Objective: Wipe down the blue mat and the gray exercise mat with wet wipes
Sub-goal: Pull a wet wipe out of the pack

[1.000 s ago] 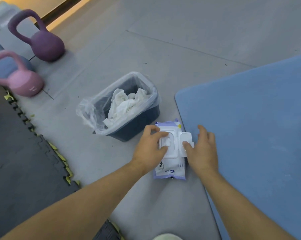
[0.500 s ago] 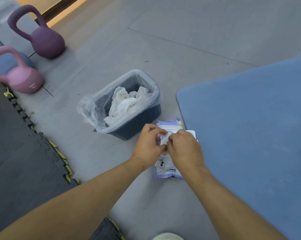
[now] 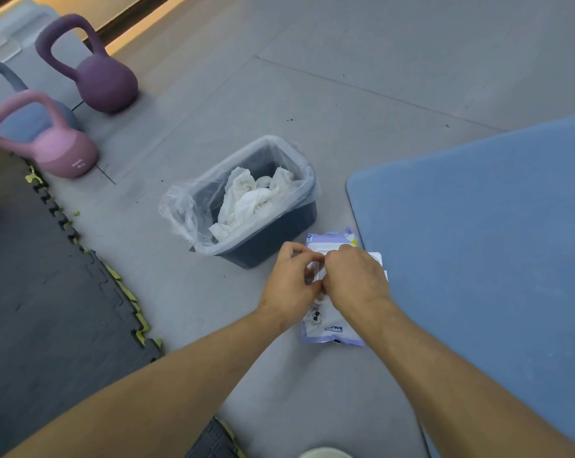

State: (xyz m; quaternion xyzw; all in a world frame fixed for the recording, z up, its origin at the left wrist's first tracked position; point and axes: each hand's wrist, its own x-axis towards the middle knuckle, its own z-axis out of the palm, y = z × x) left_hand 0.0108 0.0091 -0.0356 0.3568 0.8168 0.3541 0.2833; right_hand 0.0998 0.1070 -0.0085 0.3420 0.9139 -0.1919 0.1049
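Note:
A lilac and white wet wipes pack [image 3: 329, 328] lies on the gray exercise mat [image 3: 312, 94], beside the left edge of the blue mat [image 3: 484, 242]. Its white flip lid [image 3: 377, 259] stands open to the right. My left hand [image 3: 287, 285] holds the pack at the lid frame, fingers curled round it. My right hand [image 3: 355, 276] is over the opening with fingertips pinched together there; what they pinch is hidden by the hand.
A dark bin [image 3: 279, 226] lined with a clear bag and holding crumpled white wipes stands just left of the pack. Purple [image 3: 104, 81], pink [image 3: 61, 150] and grey-blue kettlebells stand at the far left. Dark interlocking floor tiles [image 3: 48, 309] border the gray mat.
A second ago my right hand rested beside the open lid; it has moved left over the opening and its fingers have closed there. My left hand has stayed on the pack.

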